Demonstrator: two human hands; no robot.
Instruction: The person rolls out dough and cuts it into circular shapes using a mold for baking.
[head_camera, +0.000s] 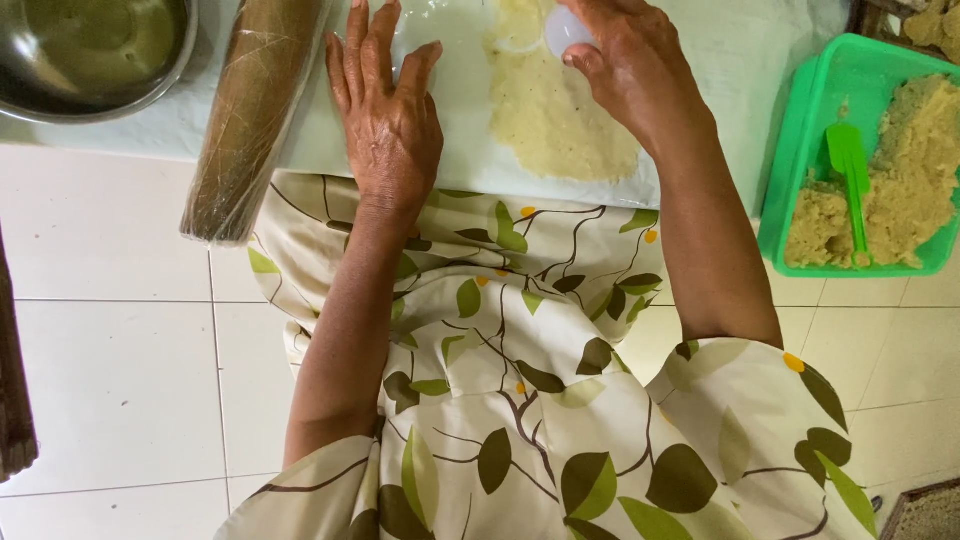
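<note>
My left hand (392, 120) lies flat and open, fingers spread, on the white plastic sheet (455, 150). My right hand (625, 75) grips a small white round cutter (566, 30), pressing the far end of the flattened pale dough (560, 115) just right of it

My left hand (390, 120) lies flat on the plastic sheet (450, 150), and just to its left the wrapped rolling pin (255, 110) lies slantwise, blocking any sideways slide that way. Beyond the pin sits the steel bowl (95, 55), filling the far left corner. My right hand (625, 75) is over the flattened dough (560, 115), with bare sheet open between my two hands. To my right there is a strip of free cloth, then the green tub (800, 150) with its wall up, a green spatula (850, 180) standing in the dough there. Near me, my lap and the white floor tiles (120, 350) lie open.
</note>
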